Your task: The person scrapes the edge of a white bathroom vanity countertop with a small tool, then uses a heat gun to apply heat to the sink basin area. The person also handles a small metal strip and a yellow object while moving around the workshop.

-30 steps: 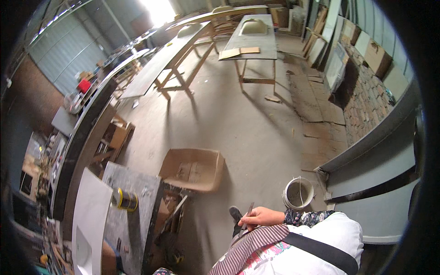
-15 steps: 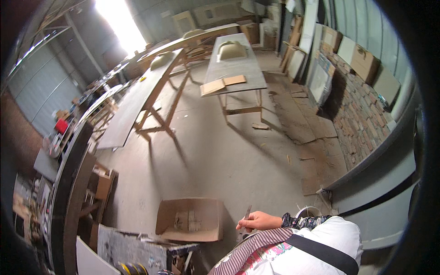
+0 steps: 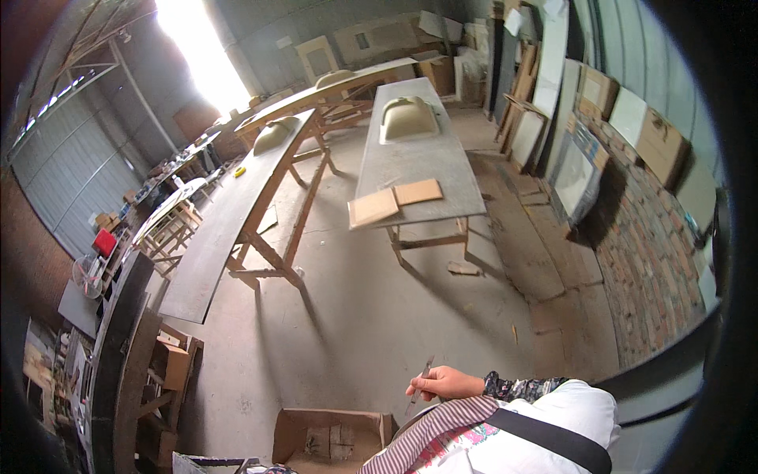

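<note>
Floor point(image 3: 355, 324): carton point(image 3: 289, 434), pale patches point(image 3: 341, 439) inside; hand point(image 3: 448, 382) holds tool point(image 3: 429, 365).

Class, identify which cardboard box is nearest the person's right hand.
The open-topped box on the floor at the lower edge, left of the right hand; other boxes sit farther away.

There are three domes point(image 3: 408, 120) point(image 3: 274, 137) point(image 3: 335, 78), two cardboard pieces point(image 3: 373, 208) point(image 3: 418, 192) at the near edge of one table point(image 3: 430, 166), one right hand point(image 3: 448, 382) and one thin tool point(image 3: 427, 368).
</note>
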### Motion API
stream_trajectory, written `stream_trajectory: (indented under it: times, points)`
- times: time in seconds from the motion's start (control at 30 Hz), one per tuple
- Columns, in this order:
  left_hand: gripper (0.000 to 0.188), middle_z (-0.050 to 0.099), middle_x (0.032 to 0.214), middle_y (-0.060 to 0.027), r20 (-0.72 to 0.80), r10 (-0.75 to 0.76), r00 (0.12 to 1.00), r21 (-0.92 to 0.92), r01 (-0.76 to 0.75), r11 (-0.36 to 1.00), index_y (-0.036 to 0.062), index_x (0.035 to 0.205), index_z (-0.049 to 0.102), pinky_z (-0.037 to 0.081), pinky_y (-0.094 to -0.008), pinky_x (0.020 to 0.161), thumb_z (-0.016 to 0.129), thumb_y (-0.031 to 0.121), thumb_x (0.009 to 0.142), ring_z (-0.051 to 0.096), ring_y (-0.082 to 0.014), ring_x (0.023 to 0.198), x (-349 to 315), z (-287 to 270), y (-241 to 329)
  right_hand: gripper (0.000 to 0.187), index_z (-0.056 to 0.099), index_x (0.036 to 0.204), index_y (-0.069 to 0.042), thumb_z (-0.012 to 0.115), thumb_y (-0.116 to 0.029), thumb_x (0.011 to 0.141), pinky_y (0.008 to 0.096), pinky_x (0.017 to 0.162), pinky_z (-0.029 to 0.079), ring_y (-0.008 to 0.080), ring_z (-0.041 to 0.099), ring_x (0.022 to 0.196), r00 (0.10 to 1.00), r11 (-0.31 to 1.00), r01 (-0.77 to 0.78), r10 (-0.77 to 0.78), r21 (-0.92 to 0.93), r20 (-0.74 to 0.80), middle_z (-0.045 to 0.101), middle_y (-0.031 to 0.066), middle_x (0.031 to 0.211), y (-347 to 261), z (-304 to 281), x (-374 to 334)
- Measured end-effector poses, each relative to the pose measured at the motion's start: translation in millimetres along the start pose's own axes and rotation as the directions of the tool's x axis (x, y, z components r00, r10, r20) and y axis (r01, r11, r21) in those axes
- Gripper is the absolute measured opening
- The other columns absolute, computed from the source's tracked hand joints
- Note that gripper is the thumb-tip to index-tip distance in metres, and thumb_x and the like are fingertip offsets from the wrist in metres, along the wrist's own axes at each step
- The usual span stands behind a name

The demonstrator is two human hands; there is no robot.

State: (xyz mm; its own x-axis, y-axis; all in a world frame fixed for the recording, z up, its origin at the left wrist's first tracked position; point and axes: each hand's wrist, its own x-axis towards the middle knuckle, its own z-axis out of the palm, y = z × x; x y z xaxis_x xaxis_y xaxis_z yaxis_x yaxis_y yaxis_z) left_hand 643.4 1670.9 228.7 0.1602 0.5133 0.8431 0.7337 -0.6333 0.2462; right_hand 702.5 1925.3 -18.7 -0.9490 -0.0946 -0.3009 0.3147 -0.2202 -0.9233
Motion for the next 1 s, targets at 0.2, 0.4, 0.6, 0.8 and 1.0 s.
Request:
stream_trajectory:
  times: [0.2,0.4,0.6,0.8,1.0]
  points:
    - [0.013,0.063,0.09,-0.0142,0.078,-0.074,0.994,0.145,0.062,0.987,0.0042,0.095,0.055,0.052,-0.0369,0.063,0.058,0.017,0.093,0.061,-0.028,0.068,11,-25,-63,0.041,0.07,0.108,-0.003,0.053,-0.039,0.1,0.0238,0.074,0.045,0.0071,0.053,0.077,0.995,0.998,-0.062,0.06,0.014,0.077,0.061,-0.0007,0.082,-32,-46,73]
    - [0.015,0.065,0.096,-0.0154,0.176,-0.147,0.973,0.227,0.105,0.968,0.0028,0.098,0.056,0.054,-0.0355,0.067,0.059,0.017,0.095,0.062,-0.0283,0.073,-7,-73,-100,0.04,0.07,0.108,-0.002,0.053,-0.037,0.1,0.0239,0.072,0.045,0.0075,0.053,0.075,0.969,0.988,-0.152,0.148,0.007,0.2,0.059,-0.0009,0.077,-46,-49,147]
    - [0.02,0.065,0.094,-0.0159,0.107,-0.145,0.984,0.308,0.106,0.945,0.0056,0.107,0.052,0.053,-0.0376,0.064,0.058,0.018,0.093,0.062,-0.0285,0.071,-44,-134,-137,0.04,0.071,0.103,-0.002,0.053,-0.037,0.1,0.0226,0.069,0.048,0.0069,0.055,0.072,0.974,0.988,-0.128,0.143,-0.09,0.175,0.064,-0.0004,0.081,-73,-36,249]
    - [0.046,0.064,0.083,-0.0154,-0.015,-0.045,0.999,0.497,0.046,0.866,0.0155,0.134,0.035,0.048,-0.0455,0.055,0.053,0.023,0.093,0.061,-0.0275,0.063,-88,-217,-166,0.04,0.071,0.105,-0.003,0.052,-0.039,0.101,0.0237,0.072,0.049,0.0076,0.055,0.074,0.961,0.991,-0.069,0.096,-0.113,0.259,0.065,0.0012,0.087,-112,24,371]
    - [0.041,0.065,0.09,-0.0163,0.01,-0.056,0.998,0.558,0.041,0.829,0.0134,0.13,0.039,0.05,-0.0434,0.06,0.055,0.024,0.094,0.062,-0.0291,0.069,-138,-297,-183,0.042,0.071,0.107,-0.004,0.052,-0.041,0.1,0.0232,0.071,0.047,0.0074,0.053,0.075,0.878,0.955,-0.095,0.213,-0.28,0.429,0.061,-0.0014,0.081,-131,95,477]
